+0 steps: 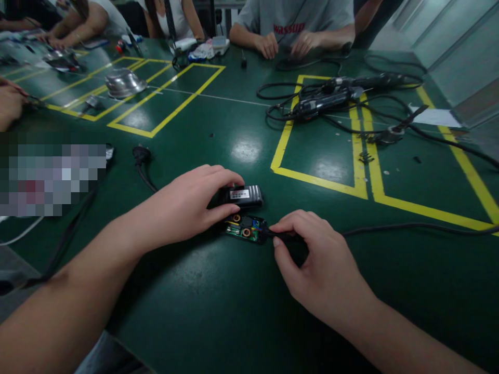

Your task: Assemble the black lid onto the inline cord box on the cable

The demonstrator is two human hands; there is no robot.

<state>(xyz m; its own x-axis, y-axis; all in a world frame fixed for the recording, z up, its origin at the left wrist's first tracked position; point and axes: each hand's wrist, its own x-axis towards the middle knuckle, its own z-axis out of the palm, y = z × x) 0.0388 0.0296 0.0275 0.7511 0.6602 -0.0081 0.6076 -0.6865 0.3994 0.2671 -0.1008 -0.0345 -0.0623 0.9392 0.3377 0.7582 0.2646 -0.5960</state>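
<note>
My left hand (198, 200) has its fingers and thumb around the left end of a black plastic cover (255, 195) with ribbed sides and a white label. Just below the cover lies an opened black housing with a green circuit board (242, 228), copper coils and coloured wires showing. At the board's right end, my right hand (312, 249) pinches a black cable (390, 227) between thumb and forefinger. That cable runs off to the right. A black power plug (141, 154) lies beyond my left wrist, its cord passing behind my left hand.
Black electric screwdrivers (327, 101) with looping cords lie at the right rear. Small dark screws or springs (366, 157) rest near yellow tape lines. A metal bowl (123, 83) sits at the left rear. Other people sit around the green table (187, 291).
</note>
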